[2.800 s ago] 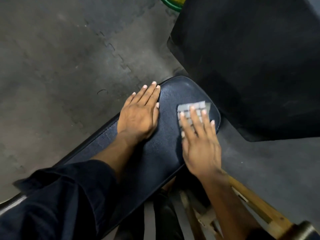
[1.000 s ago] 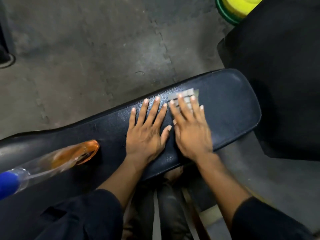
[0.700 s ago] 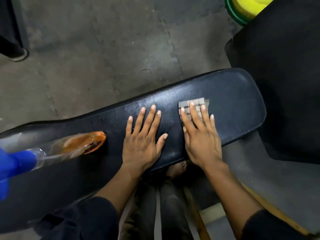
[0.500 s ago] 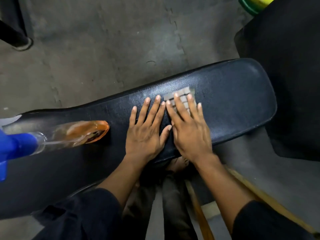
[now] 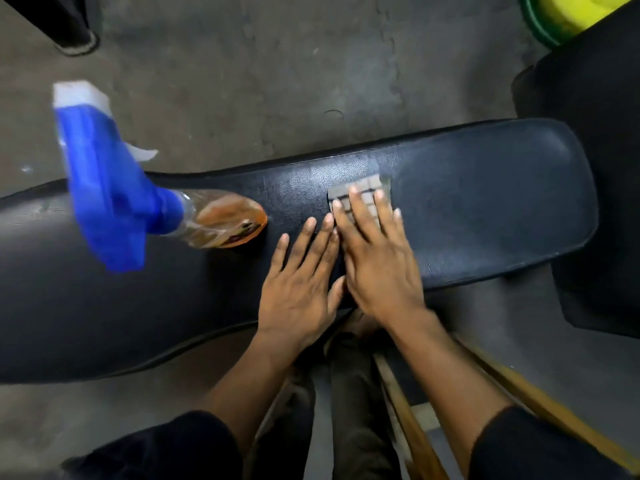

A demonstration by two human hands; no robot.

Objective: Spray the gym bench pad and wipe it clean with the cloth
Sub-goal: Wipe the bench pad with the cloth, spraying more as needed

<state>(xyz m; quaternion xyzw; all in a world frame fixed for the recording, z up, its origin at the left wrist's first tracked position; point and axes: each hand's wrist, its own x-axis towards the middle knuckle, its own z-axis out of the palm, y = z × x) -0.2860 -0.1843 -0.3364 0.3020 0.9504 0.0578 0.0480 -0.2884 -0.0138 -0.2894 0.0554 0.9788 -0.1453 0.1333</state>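
Observation:
The black gym bench pad [image 5: 485,209] runs from the left edge to a rounded end at the right. My right hand [image 5: 377,258] lies flat on a small grey checked cloth [image 5: 360,188], pressing it onto the pad near its far edge. My left hand [image 5: 301,289] rests flat on the pad just left of it, fingers spread, holding nothing. A spray bottle [image 5: 221,220] with a blue trigger head [image 5: 107,181] and orange liquid stands on the pad to the left of my hands.
Grey rubber floor tiles [image 5: 277,64] lie beyond the bench. A second black pad [image 5: 588,168] stands at the right, with a yellow-green object [image 5: 561,15] behind it. A wooden frame [image 5: 408,427] and my legs are under the bench. A dark post foot [image 5: 72,36] is at top left.
My right hand has slid the cloth back and forth over the pad, staying beside the left hand. The camera has shifted, bringing the whole spray bottle into view.

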